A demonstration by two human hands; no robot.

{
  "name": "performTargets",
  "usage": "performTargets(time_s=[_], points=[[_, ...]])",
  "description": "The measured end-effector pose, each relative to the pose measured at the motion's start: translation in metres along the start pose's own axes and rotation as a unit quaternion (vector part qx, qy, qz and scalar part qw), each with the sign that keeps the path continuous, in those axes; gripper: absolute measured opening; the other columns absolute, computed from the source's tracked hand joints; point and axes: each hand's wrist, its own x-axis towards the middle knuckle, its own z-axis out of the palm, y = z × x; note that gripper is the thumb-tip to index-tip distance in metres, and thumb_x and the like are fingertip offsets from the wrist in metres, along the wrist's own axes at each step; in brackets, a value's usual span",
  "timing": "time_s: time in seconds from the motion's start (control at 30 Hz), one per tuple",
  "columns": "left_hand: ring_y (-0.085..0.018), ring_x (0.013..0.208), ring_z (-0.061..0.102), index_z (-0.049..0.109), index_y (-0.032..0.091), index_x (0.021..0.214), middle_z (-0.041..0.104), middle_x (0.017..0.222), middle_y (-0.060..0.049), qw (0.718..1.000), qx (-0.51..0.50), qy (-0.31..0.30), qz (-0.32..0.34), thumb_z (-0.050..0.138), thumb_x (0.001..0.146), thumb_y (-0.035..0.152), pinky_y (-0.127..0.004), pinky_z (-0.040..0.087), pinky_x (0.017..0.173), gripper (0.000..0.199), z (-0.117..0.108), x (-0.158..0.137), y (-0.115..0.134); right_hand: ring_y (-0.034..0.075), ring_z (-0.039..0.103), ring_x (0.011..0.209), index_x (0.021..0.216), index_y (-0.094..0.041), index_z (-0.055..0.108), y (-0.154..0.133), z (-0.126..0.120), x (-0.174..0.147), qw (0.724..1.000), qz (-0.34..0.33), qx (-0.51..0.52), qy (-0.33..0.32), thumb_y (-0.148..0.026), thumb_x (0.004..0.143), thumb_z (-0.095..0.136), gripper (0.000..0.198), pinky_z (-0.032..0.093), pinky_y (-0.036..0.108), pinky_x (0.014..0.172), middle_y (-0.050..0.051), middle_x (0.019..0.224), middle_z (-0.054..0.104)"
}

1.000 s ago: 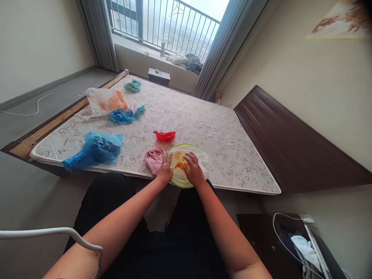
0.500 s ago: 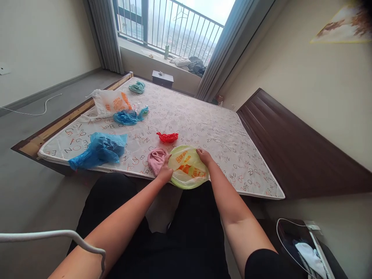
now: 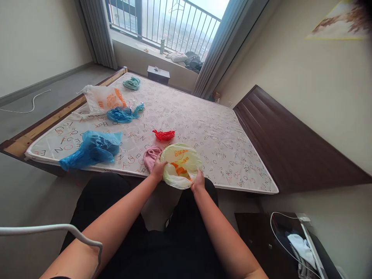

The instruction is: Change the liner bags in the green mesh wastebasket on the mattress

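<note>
A pale yellow-green plastic bag (image 3: 186, 158) with orange print is spread over a round rim, like the liner of a small bin; the body below is hidden. My left hand (image 3: 158, 169) is closed on its left edge, thumb on top. At the lower right edge, my right hand (image 3: 198, 180) grips the bag, its fingers partly hidden underneath. A folded pink cloth (image 3: 150, 156) lies on the mattress (image 3: 221, 155) just beyond my left hand. Behind the round rim sits a crumpled red plastic bag (image 3: 164, 135).
Left on the mattress lie a blue plastic bag (image 3: 97, 147), another blue bag (image 3: 122, 114), a white printed bag (image 3: 101, 99) and a teal cloth bundle (image 3: 132, 83). The dark headboard (image 3: 290, 139) rises at right. A white cable (image 3: 43, 230) crosses my left forearm.
My right hand has moved from the upper right of the rim down to its lower right edge. The bag now covers more of the green rim. The view has shifted slightly.
</note>
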Motion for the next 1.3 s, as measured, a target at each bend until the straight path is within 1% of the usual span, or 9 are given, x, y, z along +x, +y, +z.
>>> performTargets(time_s=[0.1, 0.27, 0.43, 0.53, 0.67, 0.9, 1.17, 1.23, 1.3], points=[[-0.025, 0.108, 0.071, 0.052, 0.017, 0.148, 0.072, 0.124, -0.012, 0.997, 0.079, -0.009, 0.014, 0.069, 0.073, 0.011, -0.038, 0.059, 0.096, 0.076, -0.003, 0.001, 0.007, 0.027, 0.077, 0.104, 0.132, -0.024, 0.049, 0.024, -0.001, -0.026, 0.997, 0.048, -0.028, 0.047, -0.038, 0.084, 0.053, 0.050, 0.065, 0.045, 0.086, 0.010, 0.122, 0.074], [-0.028, 0.121, 0.067, 0.055, 0.010, 0.146, 0.072, 0.128, -0.017, 0.977, 0.213, -0.015, 0.016, 0.061, 0.075, 0.008, -0.042, 0.052, 0.109, 0.071, -0.009, 0.004, 0.011, 0.031, 0.072, 0.118, 0.140, -0.016, 0.046, 0.016, -0.017, -0.043, 0.957, 0.020, -0.286, -0.034, -0.044, 0.093, 0.038, 0.056, 0.063, 0.045, 0.092, 0.019, 0.131, 0.070], [-0.029, 0.127, 0.065, 0.058, 0.013, 0.144, 0.072, 0.130, -0.016, 0.958, 0.282, -0.031, 0.050, 0.058, 0.068, 0.002, -0.039, 0.048, 0.115, 0.077, -0.005, -0.001, 0.014, 0.036, 0.049, 0.142, 0.149, -0.013, 0.043, -0.044, -0.037, -0.050, 0.795, -0.317, -0.509, 0.093, -0.048, 0.096, 0.043, 0.063, 0.042, 0.056, 0.117, 0.024, 0.145, 0.056], [-0.028, 0.123, 0.066, 0.062, 0.013, 0.138, 0.072, 0.128, -0.015, 0.950, 0.302, -0.055, 0.053, 0.053, 0.066, 0.000, -0.038, 0.050, 0.113, 0.074, 0.001, -0.009, 0.013, 0.032, 0.059, 0.124, 0.127, -0.019, 0.064, -0.065, -0.019, -0.054, 0.701, -0.413, -0.570, -0.116, -0.037, 0.101, 0.042, 0.038, 0.043, 0.053, 0.114, 0.017, 0.123, 0.068], [-0.027, 0.119, 0.067, 0.064, 0.012, 0.132, 0.073, 0.126, -0.014, 0.941, 0.323, -0.083, 0.049, 0.051, 0.065, 0.000, -0.040, 0.050, 0.112, 0.069, 0.006, -0.016, 0.007, 0.031, 0.048, 0.140, 0.130, -0.020, 0.067, -0.043, 0.026, -0.040, 0.589, -0.302, -0.687, -0.301, -0.028, 0.103, 0.048, 0.034, 0.036, 0.047, 0.120, 0.012, 0.146, 0.060], [-0.025, 0.127, 0.063, 0.066, 0.012, 0.130, 0.071, 0.132, -0.014, 0.933, 0.340, -0.095, 0.073, 0.047, 0.070, -0.002, -0.039, 0.044, 0.118, 0.065, 0.012, -0.027, -0.009, 0.047, 0.016, 0.158, 0.163, -0.013, 0.033, 0.054, 0.016, -0.015, 0.583, -0.146, -0.767, -0.225, -0.022, 0.103, 0.041, 0.061, 0.027, 0.075, 0.116, 0.025, 0.174, 0.012], [-0.023, 0.125, 0.064, 0.067, 0.013, 0.132, 0.072, 0.130, -0.011, 0.934, 0.326, -0.125, 0.081, 0.046, 0.069, -0.004, -0.038, 0.044, 0.118, 0.068, 0.009, -0.038, -0.010, 0.044, -0.019, 0.159, 0.169, -0.017, -0.004, 0.085, -0.003, 0.001, 0.457, 0.013, -0.840, -0.292, -0.032, 0.095, 0.055, 0.096, -0.005, 0.072, 0.123, 0.015, 0.172, -0.025], [-0.023, 0.122, 0.065, 0.068, 0.013, 0.131, 0.073, 0.128, -0.010, 0.935, 0.325, -0.123, 0.073, 0.047, 0.069, -0.005, -0.037, 0.046, 0.116, 0.068, 0.010, -0.036, -0.007, 0.045, -0.014, 0.160, 0.170, -0.014, 0.006, 0.087, 0.001, 0.000, 0.497, 0.003, -0.820, -0.282, -0.032, 0.092, 0.060, 0.096, -0.001, 0.073, 0.123, 0.020, 0.174, -0.016], [-0.023, 0.120, 0.066, 0.069, 0.013, 0.129, 0.074, 0.126, -0.011, 0.937, 0.322, -0.117, 0.071, 0.047, 0.068, -0.006, -0.036, 0.047, 0.115, 0.067, 0.012, -0.033, -0.004, 0.047, 0.008, 0.161, 0.164, -0.008, 0.031, 0.085, 0.006, -0.002, 0.596, -0.061, -0.755, -0.268, -0.027, 0.087, 0.066, 0.087, 0.013, 0.070, 0.123, 0.029, 0.173, 0.010]])
